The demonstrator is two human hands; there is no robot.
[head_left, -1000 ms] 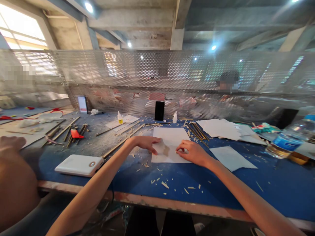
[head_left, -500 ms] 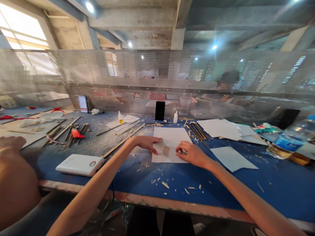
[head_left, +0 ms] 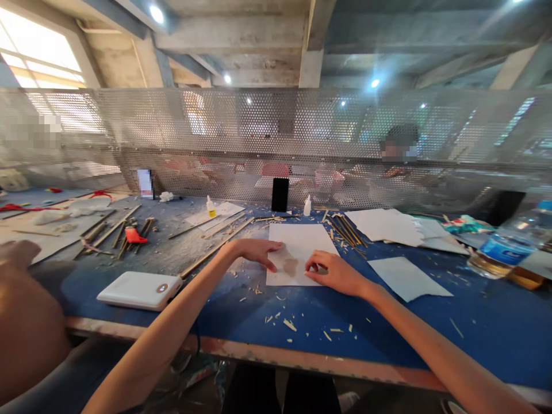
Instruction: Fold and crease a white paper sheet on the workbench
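From my head camera, both my hands lie on a white sheet of paper that sits on the blue table, about midway along it and nearer its front edge than the mesh screen at the back. My left hand lies flat on the sheet's left edge, fingers stretched out and together, gripping nothing. My right hand rests on the sheet's front right corner with the fingers curled loosely toward the thumb; I cannot tell whether they pinch anything. Between the 2 hands a small brownish patch shows on the paper.

Wood shavings are scattered over the table between the sheet and the front edge. A white flat box lies near the front edge to my left. Thin wooden sticks run slantwise behind my left hand. Against the back edge stand a black phone and, just right of it, a small white dropper bottle; another small bottle with a yellow cap stands further left. At the right end a plastic water bottle lies on its side, part filled with clear liquid. More loose paper sheets lie toward the back right.
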